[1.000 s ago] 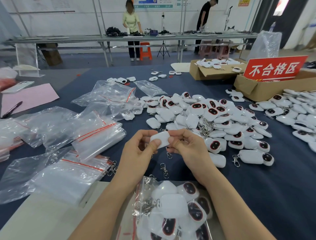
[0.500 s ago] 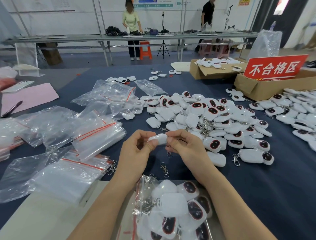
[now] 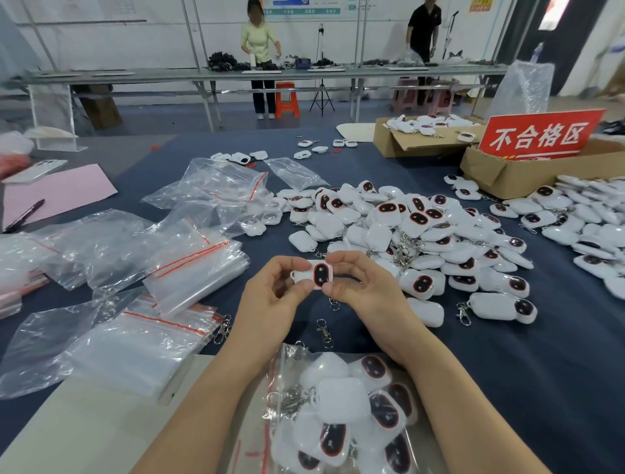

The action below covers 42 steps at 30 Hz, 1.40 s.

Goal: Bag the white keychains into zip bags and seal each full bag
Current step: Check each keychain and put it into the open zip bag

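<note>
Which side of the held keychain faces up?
Face side: the keychain, pinched between left hand and right hand, shows its dark, red-rimmed oval to the camera.

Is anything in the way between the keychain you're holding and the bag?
Nothing visible blocks it. The left hand and right hand hold the keychain just beyond the part-filled bag; only a loose metal clip lies flat on the cloth between.

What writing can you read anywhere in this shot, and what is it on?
"不合格区": white characters on the red sign standing in the cardboard box.
Wall posters behind the far bench: too blurred to read.
Orange notice at top right: too small to read.
</note>
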### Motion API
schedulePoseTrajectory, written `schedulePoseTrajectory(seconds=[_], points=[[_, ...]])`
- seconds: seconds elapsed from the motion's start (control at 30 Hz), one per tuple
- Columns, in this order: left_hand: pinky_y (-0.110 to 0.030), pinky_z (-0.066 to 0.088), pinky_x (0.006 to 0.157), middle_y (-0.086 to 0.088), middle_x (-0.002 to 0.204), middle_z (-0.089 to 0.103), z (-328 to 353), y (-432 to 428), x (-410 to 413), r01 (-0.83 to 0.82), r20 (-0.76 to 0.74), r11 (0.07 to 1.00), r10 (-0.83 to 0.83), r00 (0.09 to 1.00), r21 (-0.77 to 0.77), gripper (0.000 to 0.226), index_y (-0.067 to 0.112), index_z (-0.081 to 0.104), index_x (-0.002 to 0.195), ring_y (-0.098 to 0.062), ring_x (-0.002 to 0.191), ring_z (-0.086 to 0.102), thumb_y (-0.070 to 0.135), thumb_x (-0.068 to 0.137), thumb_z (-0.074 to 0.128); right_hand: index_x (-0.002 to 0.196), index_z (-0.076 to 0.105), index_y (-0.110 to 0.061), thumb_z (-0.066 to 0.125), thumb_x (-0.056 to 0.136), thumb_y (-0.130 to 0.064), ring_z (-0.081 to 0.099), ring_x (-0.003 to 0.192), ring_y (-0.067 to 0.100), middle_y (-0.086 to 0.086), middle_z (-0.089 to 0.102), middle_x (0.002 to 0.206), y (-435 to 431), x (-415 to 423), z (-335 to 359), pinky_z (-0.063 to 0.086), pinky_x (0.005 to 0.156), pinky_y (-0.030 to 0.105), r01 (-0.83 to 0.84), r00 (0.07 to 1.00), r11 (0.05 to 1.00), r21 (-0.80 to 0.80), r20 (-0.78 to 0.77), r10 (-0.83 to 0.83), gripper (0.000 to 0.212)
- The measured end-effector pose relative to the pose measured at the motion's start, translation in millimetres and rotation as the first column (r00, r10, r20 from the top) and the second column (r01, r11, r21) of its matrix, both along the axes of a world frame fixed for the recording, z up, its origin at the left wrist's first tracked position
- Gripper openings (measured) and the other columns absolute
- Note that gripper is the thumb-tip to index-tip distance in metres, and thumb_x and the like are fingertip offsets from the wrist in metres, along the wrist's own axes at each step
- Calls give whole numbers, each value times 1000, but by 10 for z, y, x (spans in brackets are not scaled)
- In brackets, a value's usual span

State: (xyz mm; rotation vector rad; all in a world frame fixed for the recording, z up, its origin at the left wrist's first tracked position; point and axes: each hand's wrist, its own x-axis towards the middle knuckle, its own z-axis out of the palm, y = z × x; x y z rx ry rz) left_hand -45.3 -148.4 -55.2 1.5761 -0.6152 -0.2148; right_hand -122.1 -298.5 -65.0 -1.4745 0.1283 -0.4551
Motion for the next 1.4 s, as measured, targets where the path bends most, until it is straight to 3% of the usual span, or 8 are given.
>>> schedulePoseTrajectory(seconds=[0.2,0.4,0.63,0.83,1.0,1.1,1.3,1.4], points=[[-15,50,81,7,94,72,50,52,-32,-8,-10,1000,9,1000,25,29,35,69,102,-4,81,65,8,91,73,108,71,-28,74,89,-4,72,99,9,-6,76,106,22,-2,42,54,85,21,20,1000,998,-63,-4,-21,31],[-13,53,67,-6,97,71,236,371,-80,-111,-196,994,107,975,-8,30,14,62,124,-8,68,67,5,96,65,101,70,-46,62,100,-19,71,92,8,-10,75,101,88,-38,220,56,78,19,70,995,945,-319,-46,-89,28],[-22,51,50,-17,69,59,242,1135,-593,-60,-492,996,21,870,-63,17,-12,63,109,-19,53,55,-3,96,57,112,72,-29,55,99,-49,69,82,-1,-14,73,102,207,-100,403,51,78,19,-361,889,752,-552,-448,98,29],[-23,47,48,-22,75,60,209,1122,-852,29,-565,996,-68,822,-79,16,-9,73,100,-22,60,52,-3,95,59,69,64,-17,58,96,-55,42,43,6,-13,56,57,361,-97,484,36,44,17,-483,812,663,-572,-576,95,47],[-22,40,37,-10,63,60,147,882,-882,-48,-627,998,15,779,-35,9,-1,66,100,-15,46,51,7,96,65,86,76,-16,60,97,-51,58,68,-2,-17,66,75,407,-157,548,49,71,15,-524,781,657,-542,-613,118,40],[-20,34,36,-11,60,56,136,815,-877,-39,-617,999,48,786,29,20,10,71,75,-18,39,42,17,93,66,91,77,-16,60,97,-50,66,88,9,-4,76,98,425,-200,580,51,92,29,-531,770,662,-529,-627,117,39],[-20,32,42,-4,51,46,233,814,-855,184,-260,908,-87,962,377,41,20,47,55,-17,40,44,10,95,48,83,74,-18,62,98,-44,52,76,11,-4,66,78,422,-245,545,46,79,33,-500,810,658,-563,-573,125,32],[-22,30,44,-8,58,46,275,879,-852,233,-262,902,-141,955,364,37,13,56,64,-16,44,43,0,95,41,89,74,-11,62,97,-46,55,76,11,1,70,83,409,-251,533,47,79,30,-488,819,667,-563,-560,127,38]])
